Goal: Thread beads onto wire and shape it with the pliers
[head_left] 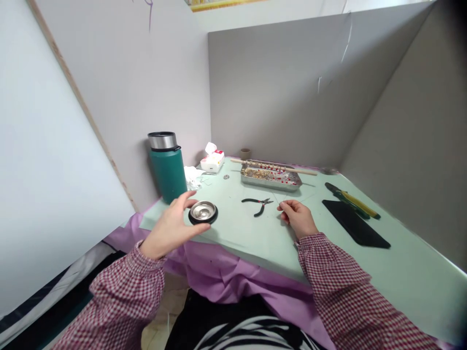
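Observation:
My left hand (pixel 170 226) is spread open beside a round steel lid with a black rim (pixel 203 212), thumb and fingers apart around its near left side. Whether the skin touches the rim I cannot tell. My right hand (pixel 297 217) is pinched on a thin wire or thread (pixel 276 198), whose fine ends stick out past the fingertips. Between the hands lies a pair of small black pliers (pixel 260 204), jaws pointing right.
Behind the left hand stands a green bottle (pixel 168 172). Farther back are a tissue pack (pixel 212 160), a metal tray (pixel 272 183) of beads with a wooden stick (pixel 273 166) across it, and a small cup (pixel 245 153). Green-yellow-handled tools (pixel 352 200) and a black pad (pixel 355 223) lie right.

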Motion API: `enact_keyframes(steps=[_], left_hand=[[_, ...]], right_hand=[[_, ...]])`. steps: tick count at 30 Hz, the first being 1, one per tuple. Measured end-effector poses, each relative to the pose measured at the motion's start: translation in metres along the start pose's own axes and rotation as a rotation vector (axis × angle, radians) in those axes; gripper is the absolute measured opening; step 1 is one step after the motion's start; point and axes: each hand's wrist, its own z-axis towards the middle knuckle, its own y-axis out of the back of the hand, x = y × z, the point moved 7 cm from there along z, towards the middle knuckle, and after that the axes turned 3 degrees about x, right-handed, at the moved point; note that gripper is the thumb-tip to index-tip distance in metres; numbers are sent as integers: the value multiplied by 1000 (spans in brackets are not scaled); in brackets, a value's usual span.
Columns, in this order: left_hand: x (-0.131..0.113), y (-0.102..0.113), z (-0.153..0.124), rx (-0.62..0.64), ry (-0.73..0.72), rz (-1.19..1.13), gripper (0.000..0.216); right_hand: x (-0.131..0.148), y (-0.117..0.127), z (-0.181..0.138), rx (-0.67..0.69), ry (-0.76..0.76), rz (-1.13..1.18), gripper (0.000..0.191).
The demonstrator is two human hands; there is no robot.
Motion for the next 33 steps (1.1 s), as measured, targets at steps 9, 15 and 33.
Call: enact_keyframes(steps=[9,15,33], left_hand=[[62,-15,32,-213,142,178,80],[69,-26,34,-209,179,302,80],[-78,-70,30,-114,-348,42,38]], right_hand=[[-2,1,2,-2,4,-20,26],[-1,0,2,8,6,-19,27],[1,1,3,-7,28,39,27]])
